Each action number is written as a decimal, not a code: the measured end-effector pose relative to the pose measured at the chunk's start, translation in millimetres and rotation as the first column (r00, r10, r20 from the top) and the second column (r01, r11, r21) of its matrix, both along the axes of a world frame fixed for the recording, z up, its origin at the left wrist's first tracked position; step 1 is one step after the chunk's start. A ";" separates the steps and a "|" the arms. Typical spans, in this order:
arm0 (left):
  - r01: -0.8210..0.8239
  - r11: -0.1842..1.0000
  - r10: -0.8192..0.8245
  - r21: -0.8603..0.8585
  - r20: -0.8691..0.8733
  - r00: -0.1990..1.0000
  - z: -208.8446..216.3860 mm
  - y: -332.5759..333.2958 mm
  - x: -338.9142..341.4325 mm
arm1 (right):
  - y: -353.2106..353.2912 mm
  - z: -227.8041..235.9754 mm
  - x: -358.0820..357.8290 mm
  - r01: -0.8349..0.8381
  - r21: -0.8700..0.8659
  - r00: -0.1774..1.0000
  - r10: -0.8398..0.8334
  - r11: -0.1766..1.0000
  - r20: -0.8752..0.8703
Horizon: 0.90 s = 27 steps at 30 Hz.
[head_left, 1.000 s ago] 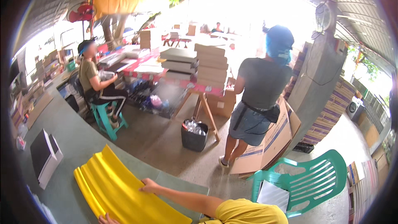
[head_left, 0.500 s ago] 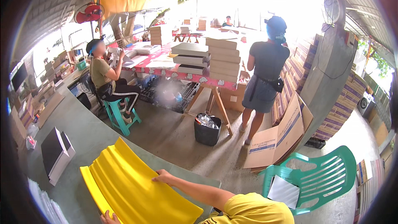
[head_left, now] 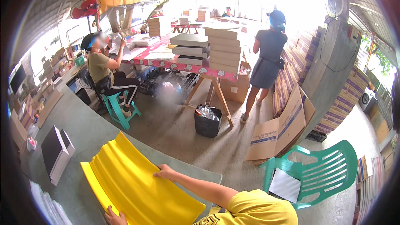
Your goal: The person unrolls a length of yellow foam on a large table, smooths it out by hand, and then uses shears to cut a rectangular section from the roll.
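A large, smooth yellow sheet [head_left: 137, 183] lies on the grey-green table before me, with long ridges and folds running along it. My right hand [head_left: 165, 172] reaches across from the right and grips its far right edge, fingers curled over the border. At the near left edge, my left hand [head_left: 115, 217] holds the sheet with thumb and fingers bent onto it; the picture's lower rim cuts off part of this hand. Left of the sheet stands a thick block of white pages with black covers [head_left: 57, 154].
White stacked sheets [head_left: 49, 204] lie at the lower left. A green plastic chair [head_left: 321, 171] with a white sheet stands at my right. Beyond are a black bin [head_left: 208, 121], flattened cardboard [head_left: 277, 129], a seated person [head_left: 104, 66] and a standing person [head_left: 270, 54].
The view has shifted slightly. Both hands stay on the yellow sheet, the left showing a little more. The standing person has stepped away, and the seated person has raised their head.
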State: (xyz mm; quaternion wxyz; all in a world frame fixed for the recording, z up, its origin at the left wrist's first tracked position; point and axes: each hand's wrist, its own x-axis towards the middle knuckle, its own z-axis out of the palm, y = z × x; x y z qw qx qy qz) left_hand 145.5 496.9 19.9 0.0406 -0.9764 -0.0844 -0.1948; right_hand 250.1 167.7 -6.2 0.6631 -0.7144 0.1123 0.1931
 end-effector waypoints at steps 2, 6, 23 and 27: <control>-0.115 0.988 0.098 -0.100 -0.158 0.983 15.9 -12.6 1.3 | -1.3 -2.9 1.3 -0.003 -0.014 1.000 0.003 1.000 -0.002; -0.121 0.958 0.087 -0.261 -0.138 0.987 -11.1 0.9 3.9 | 5.4 -12.5 5.5 -0.021 -0.037 0.999 0.022 0.999 0.027; -0.192 0.945 0.163 -0.265 -0.130 0.978 -25.0 3.6 9.4 | -9.5 4.0 -23.6 -0.460 0.059 0.886 0.462 0.886 -0.028; -0.166 0.930 0.107 -0.328 -0.190 0.976 -6.9 -10.5 27.4 | -43.3 -3.9 3.1 -0.431 0.078 0.901 0.425 0.899 0.089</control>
